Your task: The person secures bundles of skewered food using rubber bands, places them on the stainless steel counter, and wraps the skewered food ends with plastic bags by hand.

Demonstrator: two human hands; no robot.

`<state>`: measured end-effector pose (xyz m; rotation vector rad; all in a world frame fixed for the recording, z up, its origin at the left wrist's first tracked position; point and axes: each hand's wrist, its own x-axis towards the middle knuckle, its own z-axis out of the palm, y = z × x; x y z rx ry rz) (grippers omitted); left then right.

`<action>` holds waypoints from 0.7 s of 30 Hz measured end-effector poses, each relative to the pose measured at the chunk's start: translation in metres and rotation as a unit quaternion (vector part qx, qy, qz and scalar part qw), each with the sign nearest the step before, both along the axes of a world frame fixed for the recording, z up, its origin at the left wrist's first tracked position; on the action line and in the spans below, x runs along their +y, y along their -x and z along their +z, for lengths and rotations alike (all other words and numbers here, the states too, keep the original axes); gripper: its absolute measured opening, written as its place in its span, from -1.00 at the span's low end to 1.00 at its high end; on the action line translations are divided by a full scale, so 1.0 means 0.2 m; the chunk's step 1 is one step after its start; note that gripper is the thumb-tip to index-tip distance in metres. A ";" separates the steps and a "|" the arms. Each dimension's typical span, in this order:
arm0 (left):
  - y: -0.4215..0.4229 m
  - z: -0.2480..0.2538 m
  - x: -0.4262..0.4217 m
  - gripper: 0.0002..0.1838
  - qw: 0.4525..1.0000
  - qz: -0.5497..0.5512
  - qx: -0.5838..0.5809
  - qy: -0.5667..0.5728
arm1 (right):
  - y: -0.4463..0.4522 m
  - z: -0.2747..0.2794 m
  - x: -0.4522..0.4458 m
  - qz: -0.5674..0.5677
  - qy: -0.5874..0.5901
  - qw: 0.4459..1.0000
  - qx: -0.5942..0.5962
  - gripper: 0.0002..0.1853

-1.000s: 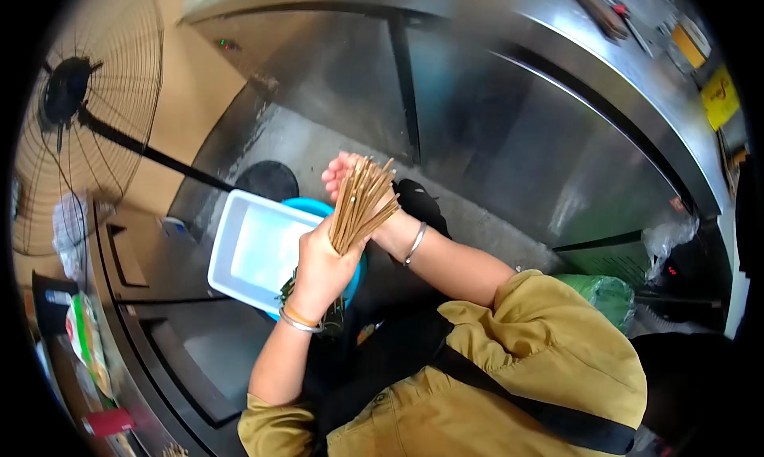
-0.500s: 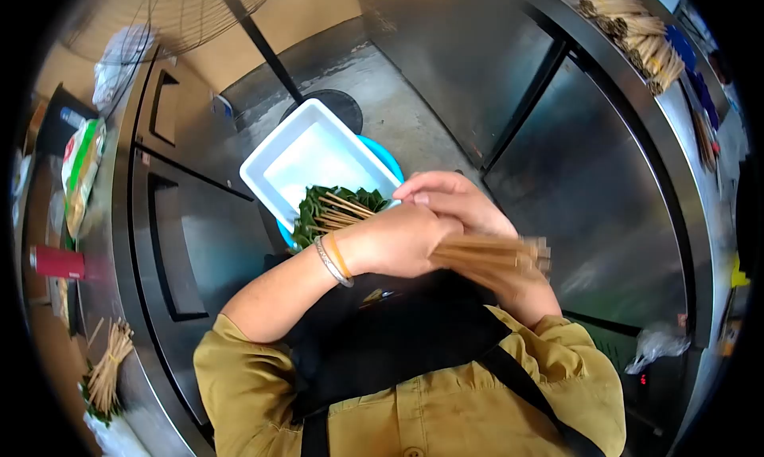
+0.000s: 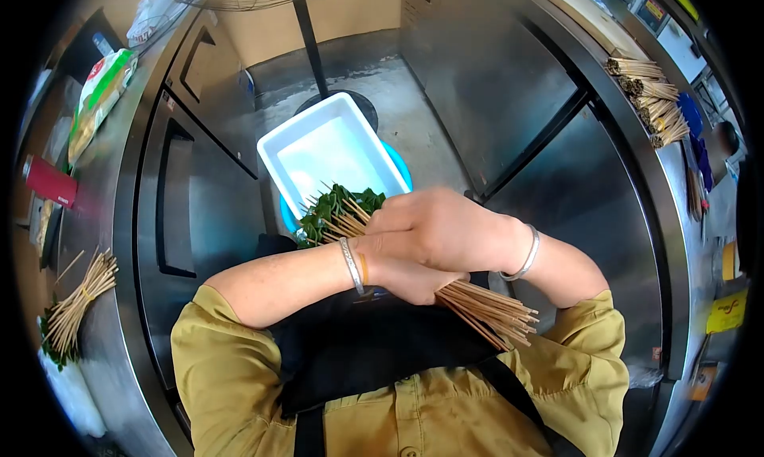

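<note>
My left hand (image 3: pixel 402 275) is closed round a bundle of thin wooden skewers (image 3: pixel 489 310), whose bare ends stick out to the lower right. Dark green leaves (image 3: pixel 338 212) are threaded at the other end, over the near edge of a white tub (image 3: pixel 274 164). A silver bracelet and an orange rubber band (image 3: pixel 364 267) circle my left wrist. Across the back of the left hand lies my right hand (image 3: pixel 442 228), fingers curled; its fingertips are hidden, so what they grip cannot be made out.
Under the tub is a blue basin (image 3: pixel 398 164). On the left counter lie another tied skewer bundle (image 3: pixel 83 302), a red can (image 3: pixel 52 182) and a food bag (image 3: pixel 102 99). Stacked skewer bundles (image 3: pixel 649 95) rest on the right counter. A fan pole (image 3: pixel 309 43) stands behind the tub.
My right hand has moved from beyond the left hand to over it, its fingers now curled. The skewer ends have tipped slightly downward. The view has shifted a little.
</note>
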<state>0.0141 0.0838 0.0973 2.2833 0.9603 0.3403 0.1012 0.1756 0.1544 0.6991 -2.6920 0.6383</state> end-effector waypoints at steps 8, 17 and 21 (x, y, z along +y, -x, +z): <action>0.00 -0.03 -0.06 -0.89 0.995 0.046 -0.072 -0.043 | 0.12 0.03 -0.08 0.097 -0.095 0.981 0.141 -0.66; 0.04 0.05 -0.06 -0.96 0.998 0.041 -0.054 -0.008 | 0.15 0.01 -0.04 0.035 0.003 0.993 0.111 -0.85; 0.03 0.06 -0.05 -0.94 0.991 0.014 -0.131 0.029 | 0.16 -0.01 -0.06 0.033 0.234 0.972 0.013 -0.92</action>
